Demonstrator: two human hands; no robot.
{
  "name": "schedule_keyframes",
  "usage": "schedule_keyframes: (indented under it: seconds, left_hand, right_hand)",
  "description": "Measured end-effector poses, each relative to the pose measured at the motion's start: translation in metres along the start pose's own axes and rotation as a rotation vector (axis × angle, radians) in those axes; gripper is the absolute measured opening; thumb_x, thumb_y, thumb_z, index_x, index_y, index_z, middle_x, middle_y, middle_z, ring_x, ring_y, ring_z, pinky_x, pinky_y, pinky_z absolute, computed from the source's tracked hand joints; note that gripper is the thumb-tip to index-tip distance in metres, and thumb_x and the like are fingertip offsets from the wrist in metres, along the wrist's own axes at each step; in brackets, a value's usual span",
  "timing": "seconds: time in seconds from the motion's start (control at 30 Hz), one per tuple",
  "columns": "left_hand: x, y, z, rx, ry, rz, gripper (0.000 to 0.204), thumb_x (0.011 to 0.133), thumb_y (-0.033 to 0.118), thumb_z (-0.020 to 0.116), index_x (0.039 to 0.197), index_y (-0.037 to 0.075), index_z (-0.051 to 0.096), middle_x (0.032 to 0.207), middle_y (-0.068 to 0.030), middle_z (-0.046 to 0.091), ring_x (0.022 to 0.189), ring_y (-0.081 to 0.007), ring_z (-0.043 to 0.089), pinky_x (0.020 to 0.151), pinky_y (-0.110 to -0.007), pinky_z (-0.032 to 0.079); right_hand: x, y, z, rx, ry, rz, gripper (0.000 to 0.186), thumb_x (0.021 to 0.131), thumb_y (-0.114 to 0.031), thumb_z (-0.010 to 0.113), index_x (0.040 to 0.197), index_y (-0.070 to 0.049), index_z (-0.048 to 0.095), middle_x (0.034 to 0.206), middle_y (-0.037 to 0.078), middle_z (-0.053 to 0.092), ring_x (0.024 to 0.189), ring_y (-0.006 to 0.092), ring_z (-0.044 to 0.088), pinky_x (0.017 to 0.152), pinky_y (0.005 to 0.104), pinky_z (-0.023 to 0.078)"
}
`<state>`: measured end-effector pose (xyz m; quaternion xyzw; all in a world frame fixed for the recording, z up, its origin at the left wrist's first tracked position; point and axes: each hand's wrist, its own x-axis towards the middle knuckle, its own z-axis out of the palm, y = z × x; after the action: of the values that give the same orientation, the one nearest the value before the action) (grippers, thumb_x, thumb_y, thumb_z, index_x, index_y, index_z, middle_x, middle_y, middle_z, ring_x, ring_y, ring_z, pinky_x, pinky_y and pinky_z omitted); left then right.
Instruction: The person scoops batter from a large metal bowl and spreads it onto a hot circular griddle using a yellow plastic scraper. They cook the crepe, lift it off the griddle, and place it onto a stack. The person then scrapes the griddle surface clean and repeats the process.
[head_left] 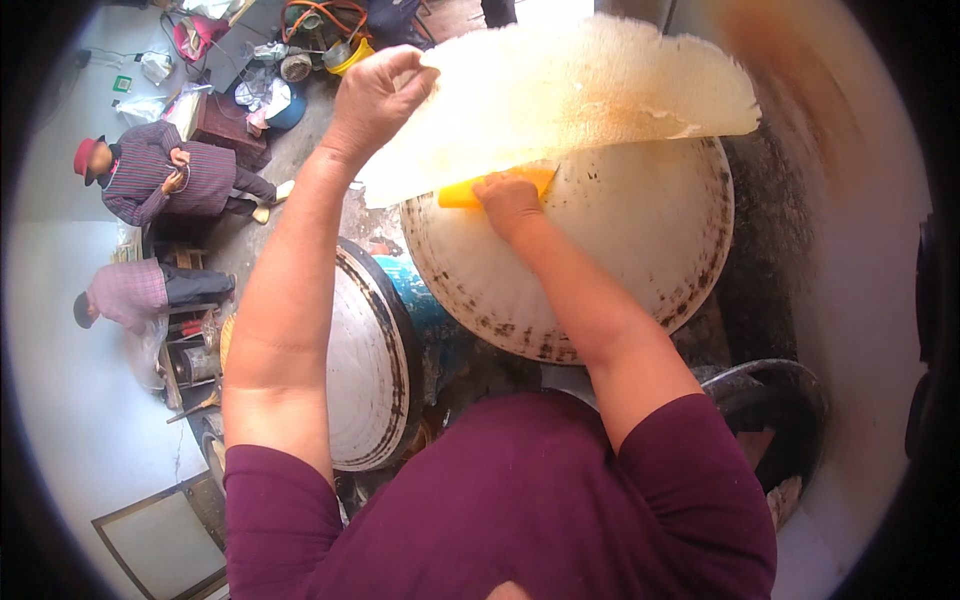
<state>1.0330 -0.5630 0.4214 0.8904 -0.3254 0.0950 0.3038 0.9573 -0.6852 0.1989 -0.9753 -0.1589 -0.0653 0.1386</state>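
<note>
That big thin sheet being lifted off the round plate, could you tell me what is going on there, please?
A person's left hand holds the edge of a thin pale sheet raised over a round griddle. The right hand presses a yellow scraper under it. A second griddle sits lower left.

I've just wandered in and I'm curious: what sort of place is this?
Probably a small workshop making thin pancakes by hand. A big round griddle sits under a thin sheet being lifted, a second griddle stands beside it, and two seated people work nearby.
</note>
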Motion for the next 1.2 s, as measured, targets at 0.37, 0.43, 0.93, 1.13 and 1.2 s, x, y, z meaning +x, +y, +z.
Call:
schedule_keyframes:
  seconds: [0.37, 0.43, 0.93, 1.13, 1.2]
  left_hand:
    - [0.104, 0.08, -0.052, 1.312, 0.032, 0.545, 0.006, 0.066, 0.011, 0.057, 0.063, 0.012, 0.061, 0.064, -0.0047, 0.054, 0.061, -0.0171, 0.056, 0.05, -0.03, 0.047]
    - [0.105, 0.1, -0.062, 1.242, 0.116, 0.666, 0.01, 0.068, 0.008, 0.056, 0.06, 0.008, 0.063, 0.055, -0.0078, 0.054, 0.05, -0.0188, 0.057, 0.044, -0.028, 0.048]
    - [0.083, 0.023, -0.052, 0.28, -0.078, 0.378, 0.015, 0.078, 0.008, 0.062, 0.07, 0.003, 0.05, 0.064, -0.0046, 0.049, 0.061, -0.0168, 0.052, 0.057, -0.031, 0.042]
    - [0.078, -0.023, -0.224, 0.147, -0.115, -0.157, 0.035, 0.09, 0.036, 0.052, 0.108, 0.007, 0.057, 0.088, -0.0047, 0.058, 0.082, -0.0105, 0.058, 0.069, -0.021, 0.047]
    - [0.06, -0.01, -0.273, 0.28, 0.164, -0.305, 0.035, 0.09, 0.035, 0.051, 0.11, 0.006, 0.056, 0.096, -0.0047, 0.06, 0.084, -0.0126, 0.057, 0.075, -0.024, 0.046]
  right_hand:
    - [0.012, 0.168, -0.024, -0.059, -0.049, 0.478, 0.022, 0.082, -0.015, 0.051, 0.102, -0.016, 0.06, 0.098, 0.009, 0.062, 0.09, 0.0285, 0.059, 0.073, 0.0392, 0.049]
    - [-0.011, 0.218, -0.041, -0.11, 0.008, 0.537, 0.028, 0.081, -0.016, 0.051, 0.109, -0.016, 0.058, 0.102, 0.012, 0.061, 0.091, 0.0316, 0.059, 0.076, 0.0426, 0.047]
    - [-0.13, 0.01, -0.028, 0.23, -0.039, -0.406, 0.011, 0.069, -0.014, 0.055, 0.079, -0.011, 0.057, 0.079, 0.006, 0.056, 0.074, 0.0241, 0.058, 0.058, 0.0364, 0.048]
    - [-0.1, -0.076, 0.004, 0.279, -0.192, -0.596, 0.009, 0.066, -0.018, 0.06, 0.071, -0.01, 0.061, 0.072, 0.007, 0.056, 0.068, 0.0235, 0.058, 0.053, 0.036, 0.045]
    - [-0.067, -0.085, 0.013, 0.263, -0.243, -0.631, 0.013, 0.065, -0.02, 0.06, 0.072, -0.009, 0.057, 0.069, 0.008, 0.052, 0.067, 0.0236, 0.056, 0.052, 0.0344, 0.045]
